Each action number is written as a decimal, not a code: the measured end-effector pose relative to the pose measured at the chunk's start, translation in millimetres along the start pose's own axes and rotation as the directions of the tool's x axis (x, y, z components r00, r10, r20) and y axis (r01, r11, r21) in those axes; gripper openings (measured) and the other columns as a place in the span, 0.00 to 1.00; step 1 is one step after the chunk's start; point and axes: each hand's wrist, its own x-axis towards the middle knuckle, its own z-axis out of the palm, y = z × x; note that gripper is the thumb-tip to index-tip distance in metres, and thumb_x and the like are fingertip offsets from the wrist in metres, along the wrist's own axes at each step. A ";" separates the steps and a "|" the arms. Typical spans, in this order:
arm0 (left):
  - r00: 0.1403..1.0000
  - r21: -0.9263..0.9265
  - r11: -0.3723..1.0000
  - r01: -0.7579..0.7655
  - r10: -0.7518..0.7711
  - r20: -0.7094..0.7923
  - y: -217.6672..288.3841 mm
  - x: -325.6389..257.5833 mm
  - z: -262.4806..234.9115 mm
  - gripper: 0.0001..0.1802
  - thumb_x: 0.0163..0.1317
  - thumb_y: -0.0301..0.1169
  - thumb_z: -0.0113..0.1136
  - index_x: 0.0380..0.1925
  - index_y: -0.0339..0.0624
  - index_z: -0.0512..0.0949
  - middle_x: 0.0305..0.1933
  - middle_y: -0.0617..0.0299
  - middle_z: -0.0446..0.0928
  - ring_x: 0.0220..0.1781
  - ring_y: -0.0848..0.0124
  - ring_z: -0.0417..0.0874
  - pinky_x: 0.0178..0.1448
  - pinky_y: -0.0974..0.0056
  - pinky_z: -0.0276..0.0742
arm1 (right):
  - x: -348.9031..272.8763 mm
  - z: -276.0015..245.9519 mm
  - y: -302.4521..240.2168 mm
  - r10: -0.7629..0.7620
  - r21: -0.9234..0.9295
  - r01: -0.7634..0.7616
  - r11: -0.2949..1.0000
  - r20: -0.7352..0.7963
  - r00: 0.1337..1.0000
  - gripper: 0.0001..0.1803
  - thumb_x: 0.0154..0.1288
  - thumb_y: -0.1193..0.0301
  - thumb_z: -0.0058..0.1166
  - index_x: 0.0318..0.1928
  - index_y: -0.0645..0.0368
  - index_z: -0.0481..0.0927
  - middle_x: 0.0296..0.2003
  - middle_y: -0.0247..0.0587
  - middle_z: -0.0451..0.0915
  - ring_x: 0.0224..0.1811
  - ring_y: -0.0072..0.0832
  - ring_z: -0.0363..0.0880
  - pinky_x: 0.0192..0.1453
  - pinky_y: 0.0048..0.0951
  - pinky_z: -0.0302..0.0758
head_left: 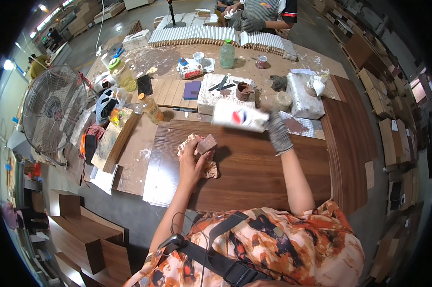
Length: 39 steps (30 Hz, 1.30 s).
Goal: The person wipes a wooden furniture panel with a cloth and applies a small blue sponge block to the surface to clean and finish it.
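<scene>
The small reddish-brown block (207, 144) is with a crumpled cloth (210, 170) in the left hand (193, 159), over the left part of the dark wood-grain board (264, 174), the grip closed around both; the block looks stiff and fairly light, best taken by its sides, the cloth soft and yielding. The gloved right hand (279, 134) has its grip pinching the right end of a blurred white container (235, 116), probably light, smooth and easily dented, best held gently there. Beyond, the desk (130, 178) bears a brown-smeared cup (244, 92).
</scene>
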 end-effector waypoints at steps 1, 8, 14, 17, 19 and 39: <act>1.000 -0.006 1.000 -0.003 0.003 0.003 8.9 1.4 -0.8 0.27 0.64 0.36 0.70 0.63 0.48 0.77 0.61 0.52 0.81 0.64 0.51 0.79 0.72 0.49 0.63 | 6.6 -18.0 -8.4 0.055 0.024 -0.052 0.998 -0.153 0.987 0.32 0.62 0.72 0.74 0.65 0.57 0.74 0.58 0.38 0.79 0.58 0.29 0.78 0.62 0.30 0.82; 0.999 0.103 0.995 0.001 -0.005 0.040 22.7 4.7 -3.0 0.27 0.64 0.38 0.71 0.62 0.48 0.78 0.58 0.51 0.83 0.62 0.50 0.79 0.72 0.49 0.63 | 88.6 -116.1 17.9 -0.146 -0.085 0.120 0.989 -0.458 0.877 0.34 0.60 0.81 0.69 0.66 0.66 0.70 0.55 0.44 0.77 0.50 0.28 0.78 0.55 0.29 0.81; 0.999 0.113 0.993 -0.022 0.019 0.028 15.5 4.7 -0.3 0.27 0.65 0.42 0.70 0.62 0.48 0.78 0.57 0.52 0.84 0.61 0.51 0.81 0.73 0.46 0.61 | 150.7 -97.1 41.2 -0.302 -0.299 0.201 0.933 -0.342 0.890 0.34 0.54 0.74 0.75 0.61 0.64 0.75 0.50 0.41 0.80 0.49 0.30 0.78 0.56 0.34 0.77; 0.999 0.103 0.994 -0.024 0.020 0.048 16.8 7.0 3.1 0.27 0.65 0.42 0.70 0.62 0.49 0.78 0.57 0.52 0.83 0.61 0.51 0.81 0.74 0.44 0.60 | 177.7 -86.8 32.7 -0.201 -0.428 0.076 0.901 -0.255 0.946 0.35 0.52 0.72 0.75 0.61 0.64 0.76 0.48 0.43 0.81 0.48 0.31 0.79 0.51 0.35 0.79; 0.999 0.153 0.988 0.033 -0.035 0.012 8.8 -5.3 -16.5 0.27 0.65 0.43 0.70 0.62 0.49 0.78 0.57 0.52 0.83 0.62 0.51 0.81 0.75 0.43 0.60 | 176.0 -0.2 3.2 -0.240 -0.612 0.104 0.784 -0.145 0.960 0.34 0.50 0.69 0.74 0.59 0.61 0.78 0.49 0.50 0.81 0.50 0.38 0.80 0.57 0.39 0.79; 0.998 0.145 0.989 -0.022 0.014 0.059 16.6 4.7 1.1 0.28 0.67 0.47 0.67 0.63 0.47 0.78 0.57 0.50 0.83 0.62 0.51 0.80 0.72 0.48 0.63 | 133.4 19.7 -21.3 -0.646 -0.745 0.395 0.538 -0.063 0.761 0.30 0.60 0.69 0.72 0.62 0.58 0.77 0.63 0.49 0.73 0.69 0.44 0.71 0.76 0.40 0.68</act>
